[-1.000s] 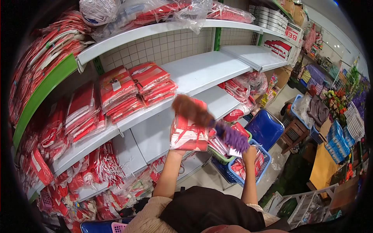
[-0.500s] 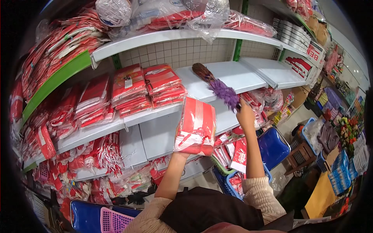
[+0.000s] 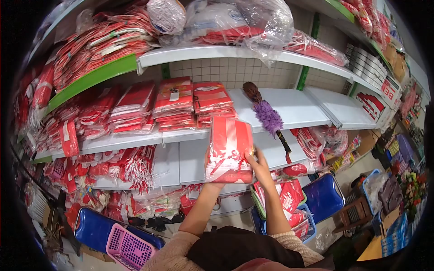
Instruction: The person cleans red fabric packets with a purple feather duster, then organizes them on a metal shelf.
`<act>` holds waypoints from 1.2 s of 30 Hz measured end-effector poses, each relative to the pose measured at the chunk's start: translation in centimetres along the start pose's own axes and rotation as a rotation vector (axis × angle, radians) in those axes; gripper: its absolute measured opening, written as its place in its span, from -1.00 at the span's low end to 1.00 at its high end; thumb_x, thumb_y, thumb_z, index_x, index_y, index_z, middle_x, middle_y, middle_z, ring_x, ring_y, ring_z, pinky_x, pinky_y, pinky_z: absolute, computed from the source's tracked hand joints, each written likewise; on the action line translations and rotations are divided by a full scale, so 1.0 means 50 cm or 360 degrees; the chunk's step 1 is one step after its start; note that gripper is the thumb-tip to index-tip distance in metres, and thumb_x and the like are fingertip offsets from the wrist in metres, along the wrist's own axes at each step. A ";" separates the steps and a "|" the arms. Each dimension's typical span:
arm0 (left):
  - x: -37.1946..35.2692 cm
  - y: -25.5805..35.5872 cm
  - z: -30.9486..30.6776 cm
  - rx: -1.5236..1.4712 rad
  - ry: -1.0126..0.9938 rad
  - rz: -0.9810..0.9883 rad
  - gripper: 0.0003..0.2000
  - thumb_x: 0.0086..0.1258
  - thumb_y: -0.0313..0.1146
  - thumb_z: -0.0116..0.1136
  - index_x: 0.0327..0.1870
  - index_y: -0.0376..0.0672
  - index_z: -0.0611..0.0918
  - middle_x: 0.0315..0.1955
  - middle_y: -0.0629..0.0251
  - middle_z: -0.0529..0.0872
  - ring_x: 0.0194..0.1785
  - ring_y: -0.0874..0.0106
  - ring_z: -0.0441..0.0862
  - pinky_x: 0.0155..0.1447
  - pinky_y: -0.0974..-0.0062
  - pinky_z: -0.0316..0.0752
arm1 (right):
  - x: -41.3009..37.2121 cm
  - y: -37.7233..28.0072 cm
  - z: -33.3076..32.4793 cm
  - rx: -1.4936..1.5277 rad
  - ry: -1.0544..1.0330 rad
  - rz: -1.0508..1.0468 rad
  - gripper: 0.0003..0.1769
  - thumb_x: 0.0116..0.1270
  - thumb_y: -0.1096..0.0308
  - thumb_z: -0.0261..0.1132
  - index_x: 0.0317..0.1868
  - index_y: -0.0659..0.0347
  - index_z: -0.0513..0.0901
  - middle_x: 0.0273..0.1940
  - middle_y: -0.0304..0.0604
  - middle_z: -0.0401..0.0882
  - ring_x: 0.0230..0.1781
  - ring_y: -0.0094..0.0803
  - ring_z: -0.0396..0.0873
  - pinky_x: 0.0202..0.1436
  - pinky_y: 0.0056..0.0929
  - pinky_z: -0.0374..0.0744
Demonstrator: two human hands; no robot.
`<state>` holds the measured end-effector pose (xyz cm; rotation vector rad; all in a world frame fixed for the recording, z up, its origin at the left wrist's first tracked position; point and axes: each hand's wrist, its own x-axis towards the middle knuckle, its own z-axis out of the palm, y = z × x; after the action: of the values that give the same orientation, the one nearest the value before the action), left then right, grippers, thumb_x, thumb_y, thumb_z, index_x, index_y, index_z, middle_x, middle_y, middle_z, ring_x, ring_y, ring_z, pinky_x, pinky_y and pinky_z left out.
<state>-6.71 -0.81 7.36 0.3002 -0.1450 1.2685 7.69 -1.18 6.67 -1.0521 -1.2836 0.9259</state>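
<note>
Left hand (image 3: 211, 186): grip closed under red packet bundle (image 3: 229, 147), bundle upright, long axis vertical, just below the shelf (image 3: 303, 108). Right hand (image 3: 258, 161): fingers loose, flat against the bundle's right edge. Duster (image 3: 267, 116) lies on the shelf, above right.

Mid shelf (image 3: 300, 105): duster (image 3: 267, 116) lying on it, R of two packet stacks (image 3: 174, 105); handle overhangs front edge.
Packet bundle (image 3: 228, 149): in front of shelf edge, L of duster handle; L hand (image 3: 216, 184) under it, R hand (image 3: 258, 162) at its R side.
Floor, lower R: basket (image 3: 311, 224) w/ packets in it, stool (image 3: 323, 196) just beside.
</note>
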 end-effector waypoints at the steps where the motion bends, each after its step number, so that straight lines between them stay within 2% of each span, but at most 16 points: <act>1: -0.003 0.005 0.003 -0.0005 0.0009 0.0019 -0.52 0.37 0.00 -0.17 0.12 -0.18 0.44 0.04 0.15 0.54 0.06 0.20 0.52 0.16 0.17 0.41 | -0.001 0.003 0.008 0.0300 -0.0090 0.0116 -0.51 0.31 0.28 0.19 0.16 0.37 0.33 0.09 -0.02 0.43 0.00 -0.39 0.47 0.05 -0.44 0.44; 3: 0.009 0.026 -0.023 0.0140 -0.0113 0.0019 -0.54 0.40 -0.05 -0.17 0.16 -0.20 0.42 0.08 0.14 0.52 0.08 0.23 0.52 0.20 0.20 0.38 | 0.000 0.004 0.025 0.0892 -0.0270 0.0360 -0.54 0.35 0.30 0.14 0.17 0.36 0.32 0.09 -0.05 0.45 0.05 -0.44 0.45 0.09 -0.45 0.44; 4: 0.021 0.040 -0.033 0.0376 -0.0040 0.0105 -0.54 0.41 -0.08 -0.16 0.20 -0.22 0.39 0.11 0.15 0.50 0.11 0.28 0.49 0.21 0.25 0.37 | 0.015 0.019 0.034 0.0949 -0.0222 0.0288 -0.61 0.35 0.40 0.10 0.16 0.34 0.34 0.07 -0.10 0.48 0.04 -0.44 0.45 0.11 -0.44 0.43; 8: 0.075 0.120 0.012 0.1576 -0.0061 0.0893 -0.52 0.43 -0.19 -0.14 0.29 -0.27 0.28 0.24 0.11 0.35 0.25 0.38 0.36 0.28 0.36 0.28 | 0.095 -0.025 0.069 0.0801 -0.0062 -0.0139 -0.59 0.29 0.44 0.15 0.14 0.33 0.36 0.03 -0.11 0.51 -0.03 -0.45 0.51 0.04 -0.47 0.48; 11: 0.087 0.178 0.089 0.1764 -0.0008 0.0793 -0.45 0.41 -0.24 -0.06 0.35 -0.28 0.16 0.34 0.11 0.17 0.32 0.39 0.26 0.30 0.44 0.24 | 0.192 -0.099 0.089 0.0691 -0.0144 -0.0315 -0.59 0.28 0.46 0.16 0.14 0.34 0.37 0.00 -0.11 0.52 -0.06 -0.46 0.51 0.04 -0.48 0.46; 13: 0.126 0.215 0.101 0.1986 -0.0023 0.0859 -0.41 0.37 -0.28 0.01 0.36 -0.28 0.13 0.35 0.09 0.14 0.33 0.33 0.25 0.29 0.44 0.24 | 0.301 -0.106 0.107 0.0501 -0.0282 -0.0571 -0.59 0.28 0.43 0.17 0.12 0.36 0.38 -0.01 -0.11 0.53 -0.06 -0.47 0.50 0.01 -0.50 0.46; 15: 0.151 0.232 0.118 0.2033 0.0004 0.0934 -0.30 0.24 -0.31 0.21 0.35 -0.31 0.13 0.35 0.01 0.08 0.29 0.23 0.27 0.29 0.41 0.25 | 0.374 -0.144 0.133 0.0436 -0.0365 -0.0451 -0.58 0.27 0.40 0.18 0.11 0.39 0.40 -0.04 -0.03 0.53 -0.09 -0.39 0.51 -0.03 -0.45 0.48; 17: 0.221 0.277 0.039 0.2645 0.0112 0.1205 -0.25 0.17 -0.23 0.27 0.32 -0.32 0.17 0.31 -0.07 0.11 0.30 0.14 0.26 0.31 0.35 0.24 | 0.466 -0.133 0.161 0.0165 -0.0339 -0.0446 -0.55 0.26 0.37 0.19 0.11 0.42 0.39 -0.06 0.00 0.54 -0.13 -0.36 0.53 -0.06 -0.41 0.50; 18: 0.218 0.273 0.039 0.3034 0.0244 0.1253 -0.25 0.13 -0.21 0.30 0.30 -0.33 0.20 0.30 -0.10 0.13 0.30 0.08 0.24 0.32 0.31 0.23 | 0.497 -0.118 0.179 0.0201 -0.0261 -0.0276 -0.41 0.18 0.18 0.28 0.09 0.47 0.40 -0.06 0.11 0.55 -0.11 -0.25 0.56 -0.06 -0.36 0.50; 19: 0.214 0.261 0.041 0.3423 0.0387 0.1291 -0.24 0.09 -0.19 0.32 0.28 -0.33 0.23 0.28 -0.14 0.14 0.30 0.02 0.23 0.33 0.27 0.21 | 0.529 -0.090 0.189 -0.0113 -0.0221 -0.0280 -0.35 0.13 0.11 0.30 0.08 0.49 0.41 -0.06 0.16 0.54 -0.10 -0.19 0.57 -0.06 -0.35 0.50; 21: 0.193 0.232 0.050 0.3568 0.0373 0.1276 -0.32 0.09 -0.14 0.26 0.22 -0.32 0.34 0.25 -0.06 0.26 0.32 0.07 0.21 0.35 0.25 0.17 | 0.586 -0.047 0.190 -0.0740 -0.0131 -0.0294 -0.23 0.04 -0.03 0.35 0.04 0.52 0.44 -0.07 0.26 0.53 -0.08 -0.08 0.57 -0.07 -0.32 0.51; 22: 0.184 0.222 0.045 0.3765 0.0355 0.1324 -0.34 0.09 -0.14 0.25 0.20 -0.32 0.36 0.22 -0.04 0.30 0.32 0.08 0.21 0.35 0.26 0.17 | 0.584 -0.040 0.186 -0.0817 -0.0158 -0.0289 -0.23 -0.13 -0.12 0.41 -0.13 0.47 0.57 -0.17 0.29 0.57 -0.10 -0.02 0.59 -0.09 -0.28 0.51; 23: 0.179 0.217 0.041 0.3959 0.0336 0.1369 -0.36 0.10 -0.15 0.25 0.18 -0.33 0.38 0.20 -0.01 0.33 0.32 0.09 0.20 0.36 0.28 0.16 | 0.562 -0.053 0.185 -0.0947 -0.0188 -0.0291 -0.29 -0.13 -0.09 0.42 -0.19 0.45 0.60 -0.21 0.26 0.59 -0.13 -0.03 0.60 -0.10 -0.27 0.52; 26: 0.168 0.210 0.028 0.4211 0.0269 0.1441 -0.37 0.08 -0.16 0.26 0.15 -0.33 0.40 0.17 0.03 0.39 0.35 0.12 0.16 0.35 0.24 0.16 | 0.526 -0.065 0.175 -0.1262 -0.0186 -0.0292 -0.53 -0.15 0.03 0.43 -0.45 0.36 0.67 -0.37 0.15 0.63 -0.24 -0.06 0.62 -0.15 -0.23 0.53; 32: 0.156 0.198 0.021 0.4389 0.0285 0.1476 -0.33 0.03 -0.16 0.28 0.15 -0.36 0.39 0.18 0.04 0.37 0.39 0.15 0.09 0.31 0.17 0.19 | 0.472 -0.088 0.167 -0.1292 -0.0164 -0.0230 -0.43 -0.07 -0.04 0.37 -0.24 0.34 0.66 -0.18 0.16 0.60 -0.12 -0.04 0.58 -0.02 -0.23 0.50; 36: 0.157 0.189 0.011 0.4341 0.0318 0.1557 -0.32 0.05 -0.17 0.27 0.18 -0.36 0.35 0.22 0.02 0.32 0.40 0.13 0.07 0.31 0.18 0.18 | 0.476 -0.047 0.162 -0.1217 -0.0130 -0.0384 -0.31 0.02 -0.18 0.25 -0.07 0.29 0.61 0.02 0.13 0.50 0.04 0.03 0.47 0.20 -0.20 0.33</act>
<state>-13.36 8.74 11.36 2.5650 2.0341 1.5076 1.49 21.65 15.57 -1.3979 -1.8507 0.2787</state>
